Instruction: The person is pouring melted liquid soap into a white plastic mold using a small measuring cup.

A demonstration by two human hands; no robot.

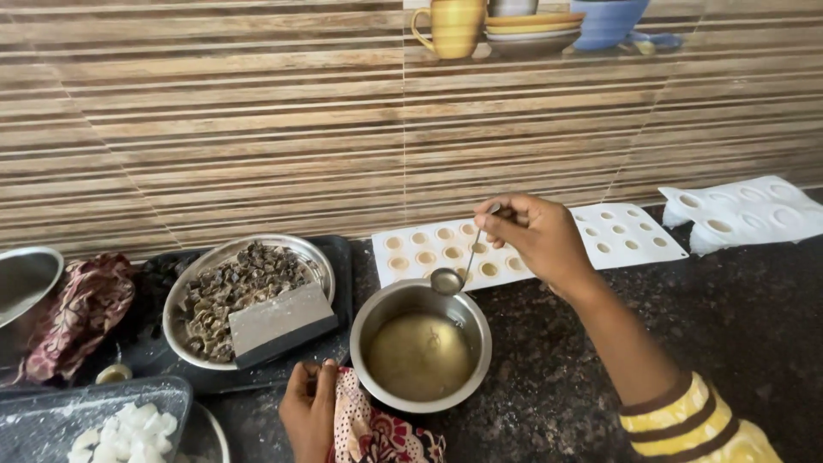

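Right hand (533, 237) pinches a spoon (459, 266), its bowl over the pot (422, 345) rim, just before the white mould (523, 244). Left hand (310, 411) grips patterned cloth (373, 429) against the pot on the counter (549, 377).

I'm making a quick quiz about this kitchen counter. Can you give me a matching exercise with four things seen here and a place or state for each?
Things:
1. Spoon
2. Steel bowl
3. White mould
4. Scraper

Places or states:
A. Lies flat against the tiled wall, some cavities filled
B. Held in the right hand
C. Rests on the plate of dark chopped pieces
D. Holds pale yellowish liquid, steadied through a patterned cloth by the left hand

Pairs: 1-B, 2-D, 3-A, 4-C
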